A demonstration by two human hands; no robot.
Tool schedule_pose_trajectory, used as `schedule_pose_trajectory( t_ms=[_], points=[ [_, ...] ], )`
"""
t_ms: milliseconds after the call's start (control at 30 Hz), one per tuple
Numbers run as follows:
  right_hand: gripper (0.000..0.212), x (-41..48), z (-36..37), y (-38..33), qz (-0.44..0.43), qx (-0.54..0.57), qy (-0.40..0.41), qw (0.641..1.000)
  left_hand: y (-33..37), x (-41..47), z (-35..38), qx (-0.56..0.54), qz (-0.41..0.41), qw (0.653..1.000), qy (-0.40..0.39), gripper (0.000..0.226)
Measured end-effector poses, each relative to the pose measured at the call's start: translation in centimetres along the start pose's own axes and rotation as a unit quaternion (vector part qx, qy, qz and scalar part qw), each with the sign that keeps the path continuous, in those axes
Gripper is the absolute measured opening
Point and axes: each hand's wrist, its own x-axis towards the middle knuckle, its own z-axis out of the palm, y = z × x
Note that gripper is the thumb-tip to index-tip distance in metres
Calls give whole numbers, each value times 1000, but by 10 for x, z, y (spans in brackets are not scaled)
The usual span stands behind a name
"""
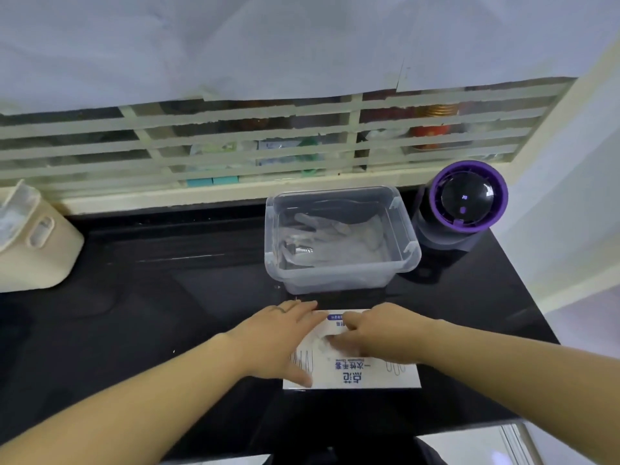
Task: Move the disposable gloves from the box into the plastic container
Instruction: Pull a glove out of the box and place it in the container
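Your left hand (278, 333) presses flat on the glove box (369, 377); your right hand (382, 330) pinches a glove (320, 345) at its slot. Yank, and extras may spill short of the plastic container (335, 280).

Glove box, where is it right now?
In the head view the glove box lies low centre-right on the black counter, just in front of the plastic container, left hand on its left edge, right hand pinching a glove at its opening.

Left hand (281, 340) flat on a white glove box (369, 374) on a black counter (151, 313), right hand (379, 333) pinching a clear glove (322, 344) at its opening, gloves (322, 236) lying in the plastic container (342, 268) just behind, purple fan (466, 206) beside it.
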Motion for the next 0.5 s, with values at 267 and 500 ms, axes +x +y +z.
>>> schedule_pose_trajectory(
  t_ms=[267,500],
  points=[
    [28,5,20,1,3,1,77,997,0,9,9,10,-10,1000,-10,111],
    [12,-7,3,-1,-11,67,93,993,0,10,9,28,-13,999,-17,111]
  ],
)
